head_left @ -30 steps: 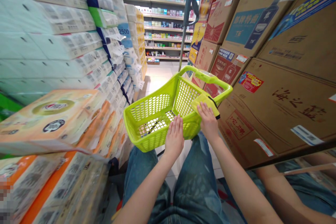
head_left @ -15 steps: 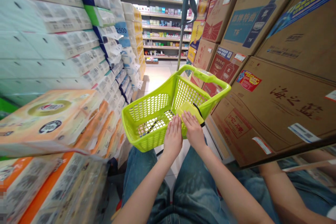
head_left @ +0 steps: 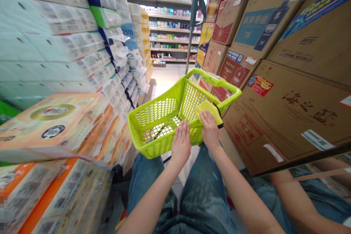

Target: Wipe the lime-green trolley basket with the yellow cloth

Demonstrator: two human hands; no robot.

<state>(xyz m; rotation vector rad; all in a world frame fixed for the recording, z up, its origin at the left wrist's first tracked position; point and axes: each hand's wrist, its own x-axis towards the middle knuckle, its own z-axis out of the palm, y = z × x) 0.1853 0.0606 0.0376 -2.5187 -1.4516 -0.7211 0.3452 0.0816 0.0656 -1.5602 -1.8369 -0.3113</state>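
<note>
A lime-green plastic shopping basket (head_left: pixel 153 117) hangs in front of me in a shop aisle, with nothing in it. My left hand (head_left: pixel 181 142) lies flat on its near rim, fingers stretched out and together. My right hand (head_left: pixel 210 129) rests on the basket's flat green handle grip (head_left: pixel 208 111) at the near right corner, fingers laid over it. A second handle (head_left: pixel 216 80) arches over the far right side. My jeans-clad legs show below.
Stacked packs of tissue paper (head_left: pixel 63 80) wall the left side. Brown cardboard cartons (head_left: pixel 287 80) are piled on the right, very close to the basket. A grey pole (head_left: pixel 192 22) stands ahead. Product shelves (head_left: pixel 170 29) close off the tiled aisle's far end. Another person's arm (head_left: pixel 298 204) shows at lower right.
My right hand, with the handle grip, swung left toward my left hand and has come back partway to the right. The left hand and basket have hardly moved.
</note>
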